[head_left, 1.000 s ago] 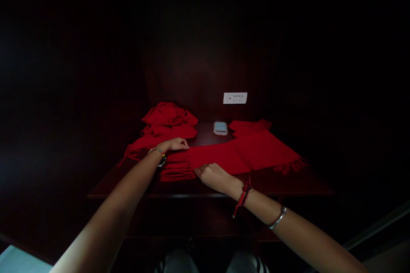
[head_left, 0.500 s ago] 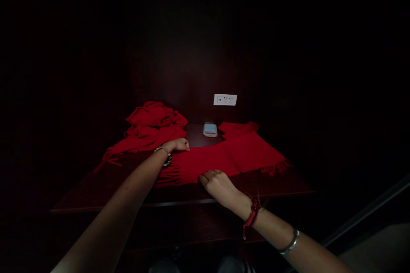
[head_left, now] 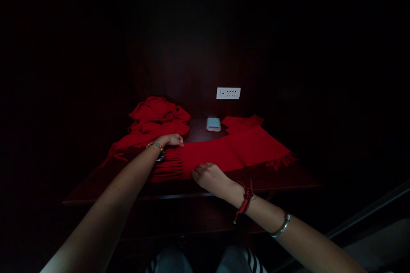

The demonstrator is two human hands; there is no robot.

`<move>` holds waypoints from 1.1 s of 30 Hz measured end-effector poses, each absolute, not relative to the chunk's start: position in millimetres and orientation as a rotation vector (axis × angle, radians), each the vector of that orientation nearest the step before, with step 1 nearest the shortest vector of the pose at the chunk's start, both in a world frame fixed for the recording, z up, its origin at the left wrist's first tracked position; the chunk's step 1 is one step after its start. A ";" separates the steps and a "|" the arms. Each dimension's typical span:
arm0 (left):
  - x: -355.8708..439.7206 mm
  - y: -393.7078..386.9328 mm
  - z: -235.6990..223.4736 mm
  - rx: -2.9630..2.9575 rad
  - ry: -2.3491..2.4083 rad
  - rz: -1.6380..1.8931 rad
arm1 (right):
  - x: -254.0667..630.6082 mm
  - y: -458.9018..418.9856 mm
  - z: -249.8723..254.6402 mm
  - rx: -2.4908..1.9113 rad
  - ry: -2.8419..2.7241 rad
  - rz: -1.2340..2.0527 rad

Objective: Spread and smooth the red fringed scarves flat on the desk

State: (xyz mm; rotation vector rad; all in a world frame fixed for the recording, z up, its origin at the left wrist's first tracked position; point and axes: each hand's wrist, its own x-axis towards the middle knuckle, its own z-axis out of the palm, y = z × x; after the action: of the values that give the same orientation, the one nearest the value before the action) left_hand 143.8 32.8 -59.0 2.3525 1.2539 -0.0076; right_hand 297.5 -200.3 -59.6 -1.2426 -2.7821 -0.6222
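A red fringed scarf [head_left: 211, 153] lies spread across the dark table, its left fringe fanned out and its right part folded over. My left hand [head_left: 174, 140] is closed at the scarf's far left corner, with the fingers pinching its edge. At the near edge, my right hand [head_left: 209, 175] has its fingers curled down onto the cloth, gripping it close to the fringe. Behind my left hand sits a crumpled heap of red scarves [head_left: 156, 115], with some fringe trailing left.
A small box-like item with a pale blue top [head_left: 213, 124] stands at the back of the table [head_left: 278, 182]. Above it, a white socket panel [head_left: 228, 93] is set in the dark wall. My knees [head_left: 173, 260] are below the table's front edge.
Both hands have slid a little to the left along the scarf, towards its fringed end. The view has tilted slightly, so the table sits higher and more of my legs shows.
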 end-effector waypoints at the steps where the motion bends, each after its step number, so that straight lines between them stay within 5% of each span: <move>1: 142.5 32.3 -59.5 2.349 1.256 0.001 | 294.6 -199.2 -59.2 -1.228 -2.792 -0.617; 20: 136.4 19.4 -58.1 2.265 1.132 0.274 | 285.0 -187.5 -70.0 -1.249 -2.671 -0.668; 33: 258.9 14.0 57.1 1.806 0.644 0.487 | 412.5 -193.5 -0.7 -1.506 -1.766 -0.352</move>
State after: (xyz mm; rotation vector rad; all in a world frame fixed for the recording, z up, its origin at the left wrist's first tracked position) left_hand 258.9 14.0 57.1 1.8060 0.6438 0.4874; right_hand 412.5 -193.5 -0.7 -1.5062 -1.7660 -0.3519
